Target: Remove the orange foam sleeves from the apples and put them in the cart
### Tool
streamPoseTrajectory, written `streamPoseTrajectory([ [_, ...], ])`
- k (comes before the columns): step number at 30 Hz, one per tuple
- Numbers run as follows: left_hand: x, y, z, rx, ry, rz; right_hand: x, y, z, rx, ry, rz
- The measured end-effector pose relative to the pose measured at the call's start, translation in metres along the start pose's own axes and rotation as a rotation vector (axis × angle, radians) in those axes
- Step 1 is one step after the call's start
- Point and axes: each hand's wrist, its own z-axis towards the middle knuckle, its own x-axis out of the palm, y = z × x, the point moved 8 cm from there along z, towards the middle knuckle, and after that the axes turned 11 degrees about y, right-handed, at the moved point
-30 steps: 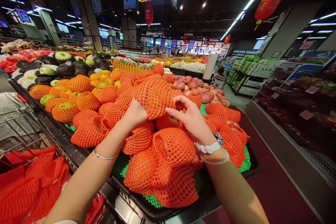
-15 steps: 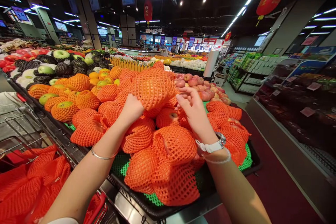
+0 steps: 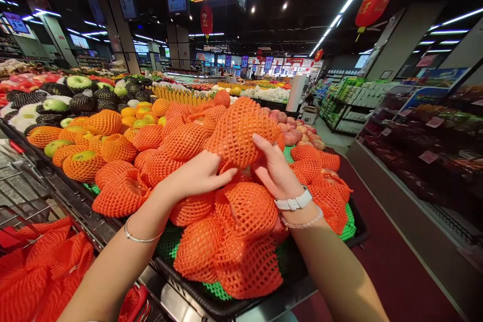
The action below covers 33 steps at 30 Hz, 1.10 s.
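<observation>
A fruit wrapped in an orange foam net (image 3: 241, 133) is lifted a little above a heap of net-wrapped fruit (image 3: 226, 221). My right hand (image 3: 275, 168), with a white watch at the wrist, cups the fruit from the right with its fingers curled on the net. Beneath it on the left, my left hand (image 3: 198, 176), wearing a thin bangle, touches the net's lower edge with its fingers stretched forward. The heap lies on green matting in a black tray (image 3: 354, 239).
Loose orange nets (image 3: 41, 266) fill a red shopping cart at bottom left. Bare pink apples (image 3: 294, 133) lie behind the heap, green and yellow fruit (image 3: 79, 103) to the left. A dark red aisle (image 3: 381, 271) runs on the right beside shelves (image 3: 426, 161).
The netted fruit has shifted right and now sits in my right hand, which was beside it with loose fingers. My left hand let go of the net's side and reaches under it.
</observation>
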Motion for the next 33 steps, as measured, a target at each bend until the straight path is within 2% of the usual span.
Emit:
streamPoseTrajectory([
  [2, -0.014, 0.001, -0.003, 0.005, -0.068, -0.076, -0.008, 0.006, 0.004, -0.035, -0.031, 0.001],
  [3, -0.023, 0.004, -0.006, 0.002, -0.156, -0.151, -0.011, 0.009, 0.005, -0.051, -0.046, 0.002],
  [6, -0.048, 0.025, -0.020, -0.037, -0.531, -0.425, -0.015, 0.014, 0.004, -0.076, -0.075, -0.012],
  [8, -0.050, 0.036, -0.023, -0.049, -0.645, -0.493, -0.011, 0.015, 0.003, -0.083, -0.053, -0.059],
  [9, -0.046, 0.038, -0.020, -0.037, -0.620, -0.501, -0.007, 0.015, 0.001, -0.087, -0.027, -0.100],
  [12, -0.025, 0.029, -0.005, 0.012, -0.370, -0.494, 0.011, 0.016, -0.003, -0.086, 0.087, -0.285],
  [14, -0.012, 0.021, -0.001, 0.008, -0.250, -0.499, 0.023, 0.017, -0.007, -0.083, 0.164, -0.408],
  [16, -0.007, 0.015, 0.000, -0.020, -0.230, -0.530, 0.031, 0.019, -0.010, -0.072, 0.229, -0.478],
  [21, -0.010, 0.014, 0.000, -0.051, -0.330, -0.596, 0.037, 0.013, -0.010, -0.026, 0.361, -0.511],
  [24, -0.016, 0.013, -0.001, -0.041, -0.397, -0.511, 0.032, 0.009, -0.009, -0.056, 0.329, -0.472],
  [27, -0.018, 0.004, -0.003, -0.004, -0.413, -0.435, 0.025, 0.013, -0.010, -0.138, 0.223, -0.464],
  [30, -0.006, -0.001, 0.000, -0.020, -0.286, -0.517, 0.022, 0.029, -0.015, -0.292, 0.128, -0.570],
  [33, 0.007, -0.004, 0.003, -0.061, -0.150, -0.638, 0.023, 0.041, -0.019, -0.404, 0.119, -0.641],
])
